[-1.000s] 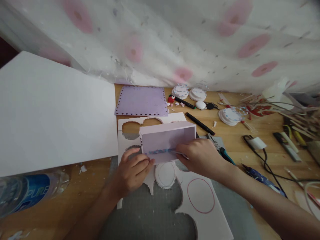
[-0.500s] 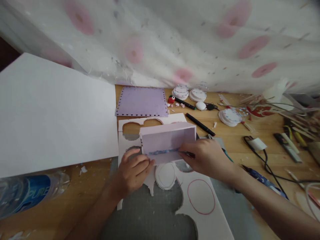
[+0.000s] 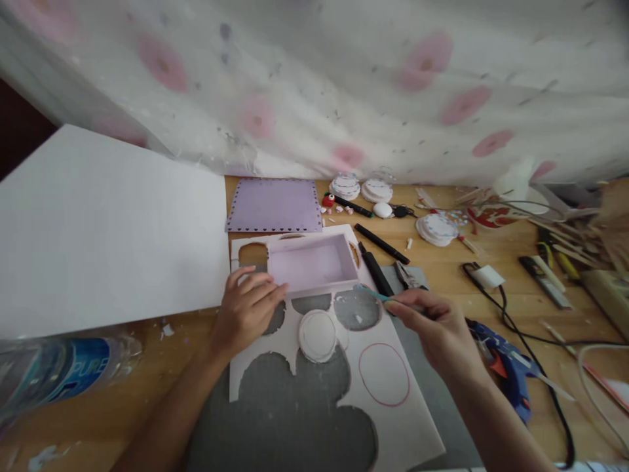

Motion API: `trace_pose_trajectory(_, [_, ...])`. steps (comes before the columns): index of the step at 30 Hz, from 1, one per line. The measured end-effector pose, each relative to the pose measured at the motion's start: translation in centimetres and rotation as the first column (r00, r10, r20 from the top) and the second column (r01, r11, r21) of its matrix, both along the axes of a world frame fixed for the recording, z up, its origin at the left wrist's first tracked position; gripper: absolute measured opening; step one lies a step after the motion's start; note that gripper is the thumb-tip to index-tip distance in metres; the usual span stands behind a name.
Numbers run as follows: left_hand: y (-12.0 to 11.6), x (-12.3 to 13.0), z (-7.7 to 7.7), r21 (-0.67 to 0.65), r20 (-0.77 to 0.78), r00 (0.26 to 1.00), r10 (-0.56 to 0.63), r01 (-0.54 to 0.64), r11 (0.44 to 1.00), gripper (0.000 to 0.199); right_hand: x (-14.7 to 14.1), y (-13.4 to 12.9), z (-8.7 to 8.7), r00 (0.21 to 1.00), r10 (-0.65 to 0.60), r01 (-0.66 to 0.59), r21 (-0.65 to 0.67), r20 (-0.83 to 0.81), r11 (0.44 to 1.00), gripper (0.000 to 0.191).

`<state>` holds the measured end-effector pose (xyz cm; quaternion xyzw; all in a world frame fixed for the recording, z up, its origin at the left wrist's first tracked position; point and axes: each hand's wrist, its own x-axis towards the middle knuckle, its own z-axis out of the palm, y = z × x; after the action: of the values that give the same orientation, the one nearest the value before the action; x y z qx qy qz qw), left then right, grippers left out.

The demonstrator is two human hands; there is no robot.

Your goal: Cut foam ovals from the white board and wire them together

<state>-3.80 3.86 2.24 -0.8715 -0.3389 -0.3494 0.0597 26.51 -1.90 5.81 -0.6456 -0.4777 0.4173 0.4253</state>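
A small open-topped lilac box (image 3: 314, 290) lies flat on a cut-up white foam board (image 3: 422, 426). My left hand (image 3: 248, 311) is at its front left corner, fingers bent around that corner and touching it; the thumb's hold is partly hidden. My right hand (image 3: 430, 321) pinches a thin teal tool (image 3: 374, 294), its tip beside the box's front right corner; its exact kind is unclear. Just in front of the box, a round white foam disc (image 3: 318, 335) rests on the board, left of a circle drawn in red.
A purple sheet (image 3: 275, 204) and black markers (image 3: 382, 243) lie behind the box. Several white disc stacks (image 3: 437, 229) stand farther back. At right are a blue glue gun (image 3: 511, 377), a charger with cable (image 3: 489, 276) and pliers (image 3: 407, 278). White board (image 3: 113, 229) and water bottle (image 3: 78, 367) are left.
The box has gone from tilted, its inside facing me, to lying flat. My right hand has drawn back from inside it, to the right and down. The view has shifted slightly.
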Motion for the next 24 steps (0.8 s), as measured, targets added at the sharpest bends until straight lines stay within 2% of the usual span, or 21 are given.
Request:
trace_pose_trajectory(4, [1.4, -0.6, 0.6, 0.012, -0.022, 1.0, 0.002, -0.002, 1.0, 0.032, -0.6, -2.4, -1.9, 0.973, -0.11, 0.097, -0.074, -0.202, 0.993, 0.028])
trace_pose_trajectory(6, [0.8, -0.4, 1.2, -0.038, 0.012, 1.0, 0.012, -0.012, 0.999, 0.038, -1.2, -3.1, -2.6, 0.946, -0.152, 0.129, -0.095, -0.288, 0.987, 0.028])
trace_pose_trajectory(8, [-0.7, 0.2, 1.8, -0.162, 0.074, 0.997, -0.022, 0.034, 0.986, 0.048, -1.7, -3.7, -3.2, 0.912, -0.179, 0.152, -0.101, -0.368, 0.983, 0.029])
trace_pose_trajectory(9, [-1.7, 0.6, 2.0, -0.253, 0.096, 0.993, -0.063, 0.085, 0.964, 0.055, -1.9, -3.8, -3.5, 0.897, -0.19, 0.161, -0.105, -0.4, 0.981, 0.03])
trace_pose_trajectory(11, [-3.6, 1.4, 2.0, -0.457, 0.086, 0.985, -0.151, 0.174, 0.872, 0.078, -2.2, -4.1, -4.2, 0.874, -0.208, 0.174, -0.118, -0.438, 0.978, 0.031])
trace_pose_trajectory(14, [-5.3, 2.4, 1.0, -0.676, 0.023, 0.977, -0.212, 0.171, 0.717, 0.114, -2.4, -4.4, -5.0, 0.867, -0.224, 0.191, -0.119, -0.446, 0.974, 0.033])
trace_pose_trajectory(17, [-5.5, 2.8, -0.4, -0.754, 0.024, 0.979, -0.204, 0.151, 0.639, 0.117, -2.5, -4.7, -5.6, 0.87, -0.225, 0.204, -0.096, -0.438, 0.974, 0.033])
trace_pose_trajectory(20, [-5.1, 2.7, -1.1, -0.746, 0.086, 0.985, -0.149, 0.163, 0.646, 0.106, -2.5, -4.8, -6.2, 0.882, -0.229, 0.223, -0.064, -0.412, 0.973, 0.032])
trace_pose_trajectory(24, [-4.4, 2.4, -1.3, -0.685, 0.152, 0.988, -0.02, 0.119, 0.719, 0.099, -2.5, -4.6, -7.0, 0.915, -0.224, 0.239, 0.004, -0.337, 0.971, 0.027])
